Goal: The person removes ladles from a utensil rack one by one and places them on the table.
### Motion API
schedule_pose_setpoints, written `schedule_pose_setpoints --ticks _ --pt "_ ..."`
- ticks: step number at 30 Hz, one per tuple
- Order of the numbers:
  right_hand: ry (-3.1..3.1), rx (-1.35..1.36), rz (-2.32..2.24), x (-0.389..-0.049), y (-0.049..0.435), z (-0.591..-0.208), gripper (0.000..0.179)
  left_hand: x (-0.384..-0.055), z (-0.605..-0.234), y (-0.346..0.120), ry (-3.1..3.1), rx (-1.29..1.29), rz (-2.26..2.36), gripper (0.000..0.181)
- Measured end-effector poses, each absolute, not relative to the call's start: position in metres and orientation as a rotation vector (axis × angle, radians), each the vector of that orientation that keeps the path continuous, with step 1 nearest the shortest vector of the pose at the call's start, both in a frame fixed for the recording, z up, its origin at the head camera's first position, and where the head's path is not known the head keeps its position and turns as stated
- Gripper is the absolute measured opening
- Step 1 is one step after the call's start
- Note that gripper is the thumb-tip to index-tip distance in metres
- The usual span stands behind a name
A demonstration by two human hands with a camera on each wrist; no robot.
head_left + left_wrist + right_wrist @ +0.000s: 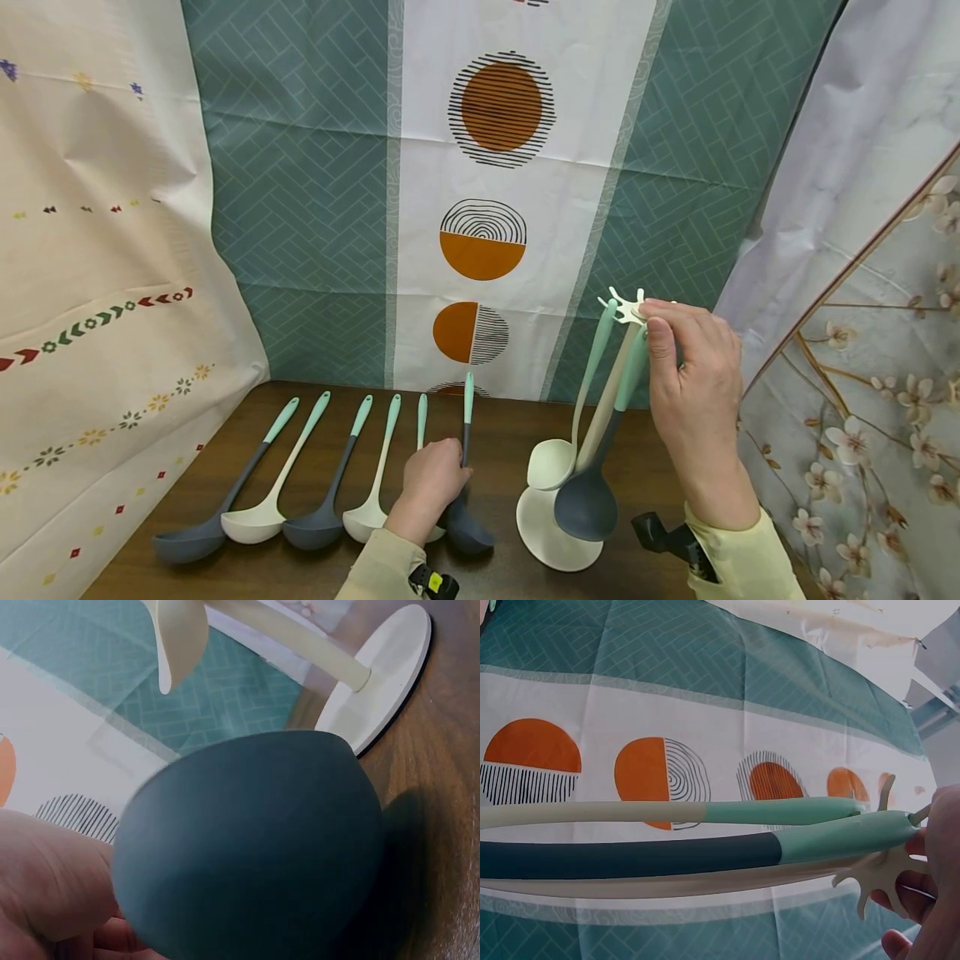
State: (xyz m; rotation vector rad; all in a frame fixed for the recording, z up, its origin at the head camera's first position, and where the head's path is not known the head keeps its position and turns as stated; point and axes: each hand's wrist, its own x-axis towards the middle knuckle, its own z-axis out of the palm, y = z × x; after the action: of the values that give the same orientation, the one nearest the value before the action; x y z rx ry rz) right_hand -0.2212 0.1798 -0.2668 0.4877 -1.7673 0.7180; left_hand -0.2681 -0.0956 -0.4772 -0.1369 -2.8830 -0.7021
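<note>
Dark ladle (469, 528) is clamped in the left hand's (435, 478) fingers, white rack (610, 390) in the right hand's (697, 367).

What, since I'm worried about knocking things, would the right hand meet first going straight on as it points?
The stand's hooked top, which the right hand touches; beyond that, probably the patterned curtain, though depth is unclear.

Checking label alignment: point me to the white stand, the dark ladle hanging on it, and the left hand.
white stand (542, 528): head view, round base
dark ladle (587, 507): head view, bowl
left hand (437, 478): head view, back of the hand
</note>
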Motion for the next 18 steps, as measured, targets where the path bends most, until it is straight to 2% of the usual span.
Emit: schedule_pose_setpoints --ticks 18 --pt "-1.759 0.485 0.720 -0.2208 0.1799 -0.2670 0.038 -0.2655 -0.4829 -0.0919 -2.940 -0.101 -0.492 0.030"
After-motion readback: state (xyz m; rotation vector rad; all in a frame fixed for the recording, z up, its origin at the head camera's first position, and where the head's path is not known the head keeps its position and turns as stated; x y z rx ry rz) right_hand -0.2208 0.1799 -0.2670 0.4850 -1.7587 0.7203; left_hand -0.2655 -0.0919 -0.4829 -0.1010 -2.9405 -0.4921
